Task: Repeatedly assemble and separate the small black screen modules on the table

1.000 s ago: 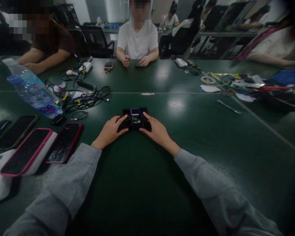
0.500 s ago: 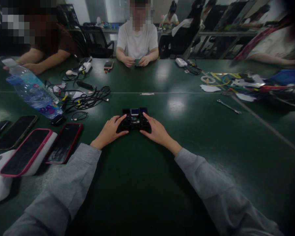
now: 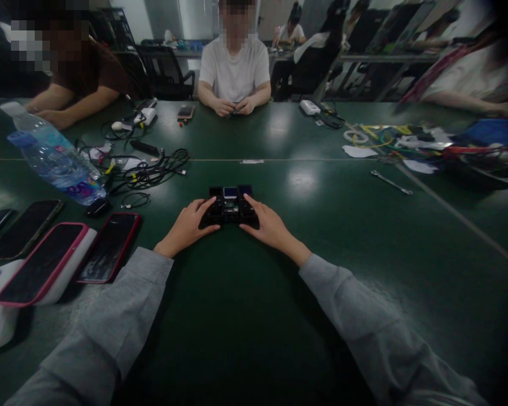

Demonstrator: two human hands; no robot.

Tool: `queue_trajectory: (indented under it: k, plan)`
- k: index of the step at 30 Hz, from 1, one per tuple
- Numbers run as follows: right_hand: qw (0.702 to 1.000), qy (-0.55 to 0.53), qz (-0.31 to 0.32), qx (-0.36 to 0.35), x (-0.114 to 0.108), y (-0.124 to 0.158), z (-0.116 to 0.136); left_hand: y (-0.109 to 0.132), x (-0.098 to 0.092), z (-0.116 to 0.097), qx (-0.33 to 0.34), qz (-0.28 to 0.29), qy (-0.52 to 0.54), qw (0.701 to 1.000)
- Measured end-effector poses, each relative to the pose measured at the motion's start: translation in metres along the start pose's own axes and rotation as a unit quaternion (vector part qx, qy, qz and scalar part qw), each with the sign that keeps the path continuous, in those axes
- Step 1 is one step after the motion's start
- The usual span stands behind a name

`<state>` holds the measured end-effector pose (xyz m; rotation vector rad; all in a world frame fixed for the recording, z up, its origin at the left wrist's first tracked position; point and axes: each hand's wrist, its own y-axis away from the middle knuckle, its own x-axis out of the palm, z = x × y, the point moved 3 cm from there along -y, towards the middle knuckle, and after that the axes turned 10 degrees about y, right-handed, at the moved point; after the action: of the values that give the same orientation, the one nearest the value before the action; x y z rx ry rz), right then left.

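A black handheld device (image 3: pixel 231 206) with a small screen and an exposed circuit board in its middle lies between my hands, on or just above the green table. My left hand (image 3: pixel 189 224) grips its left end, thumb and fingers apart around the black casing. Around the right end, my right hand (image 3: pixel 270 222) holds on in the same way, the thumb on the upper face. Part of each end is covered by my fingers.
On the left lie several phones (image 3: pixel 110 247), two plastic bottles (image 3: pixel 61 166) and coiled black cables (image 3: pixel 161 169). A wrench (image 3: pixel 392 182) and a heap of wires (image 3: pixel 402 138) lie to the right. Opposite, a person in a white shirt (image 3: pixel 236 70) handles something small.
The whole view has shifted very slightly. Across the table, the person's hands have come closer together. My own hands still grip the device in the same place.
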<state>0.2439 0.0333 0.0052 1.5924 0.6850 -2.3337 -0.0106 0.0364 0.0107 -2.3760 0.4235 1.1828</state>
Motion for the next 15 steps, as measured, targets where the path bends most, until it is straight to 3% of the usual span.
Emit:
queue_trajectory:
  k: [15]
  plan:
    - [1.0,-0.005,0.006,0.006,-0.0013,0.0001,0.0003,0.0001,0.002,0.0013,-0.005,-0.002,-0.011,1.0]
